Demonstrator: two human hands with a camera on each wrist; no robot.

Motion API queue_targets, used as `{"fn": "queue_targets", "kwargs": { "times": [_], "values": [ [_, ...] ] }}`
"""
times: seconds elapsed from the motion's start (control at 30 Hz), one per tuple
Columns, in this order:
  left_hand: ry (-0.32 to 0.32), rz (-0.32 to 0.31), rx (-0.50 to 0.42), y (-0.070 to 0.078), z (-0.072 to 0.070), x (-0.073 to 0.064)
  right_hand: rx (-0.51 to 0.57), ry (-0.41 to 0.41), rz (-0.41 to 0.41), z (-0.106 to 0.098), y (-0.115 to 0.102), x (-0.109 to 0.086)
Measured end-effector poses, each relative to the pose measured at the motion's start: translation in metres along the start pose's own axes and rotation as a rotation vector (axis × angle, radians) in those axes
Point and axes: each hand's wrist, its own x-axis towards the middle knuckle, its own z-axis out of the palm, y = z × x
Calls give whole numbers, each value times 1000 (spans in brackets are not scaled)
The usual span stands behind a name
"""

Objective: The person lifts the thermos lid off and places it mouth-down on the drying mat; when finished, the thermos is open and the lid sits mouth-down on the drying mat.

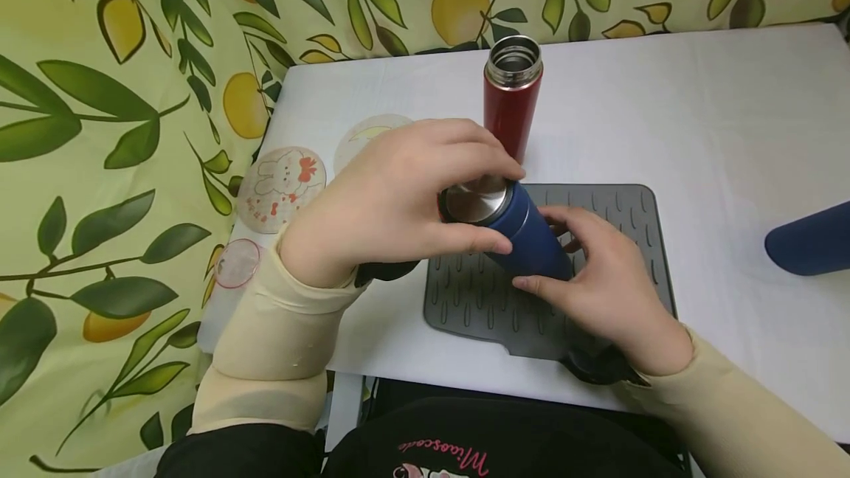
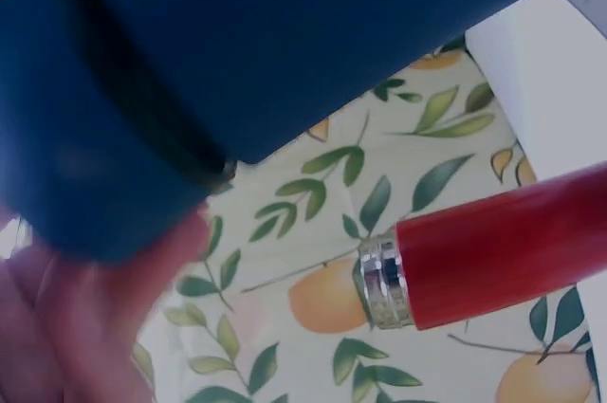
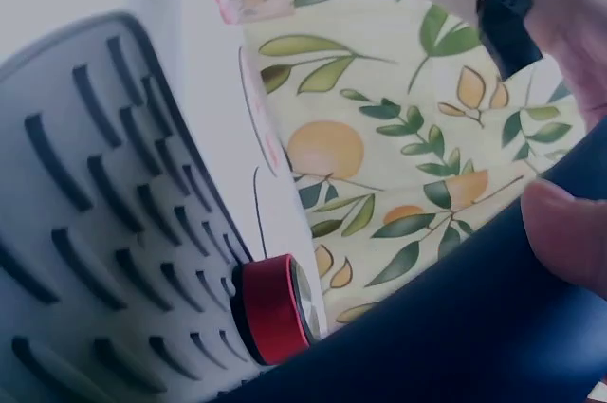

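A blue thermos bottle [image 1: 534,242] tilts over the grey ridged mat [image 1: 465,297], between both hands. My left hand [image 1: 392,198] grips its steel-topped lid [image 1: 479,203] from above, thumb on the near side and fingers around the far side. Lower down, my right hand [image 1: 607,282] holds the bottle's body, the thumb pressed along it. A dark seam runs between lid and body in the left wrist view. Just beyond the hands stands a red thermos bottle [image 1: 511,113] without a lid, its steel mouth showing. On the mat sits a red lid [image 3: 273,308], mostly hidden behind the left hand in the head view.
Round printed coasters, one with a rabbit [image 1: 282,189], lie at the table's left side, near a small pink-rimmed disc [image 1: 237,264]. Another dark blue bottle [image 1: 810,242] is cut off by the right edge. Leaf-and-fruit cloth [image 1: 458,9] hangs behind the white table [image 1: 664,116].
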Motion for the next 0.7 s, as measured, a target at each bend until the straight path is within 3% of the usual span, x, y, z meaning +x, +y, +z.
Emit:
{"fn": "queue_targets", "kwargs": {
  "times": [0.1,0.2,0.47,0.6,0.7],
  "values": [
    [50,-75,106,4,3,1,-25,75,-40,3,0,0],
    [36,-98,132,5,3,2,-27,107,-53,5,1,0],
    [-127,72,-64,-6,-10,-4,-10,108,-33,5,5,0],
    [-155,122,-97,-10,-13,-7,-1,95,-6,4,5,0],
    [-158,132,-72,-13,-12,-7,-4,91,-7,4,5,0]
  ]
}}
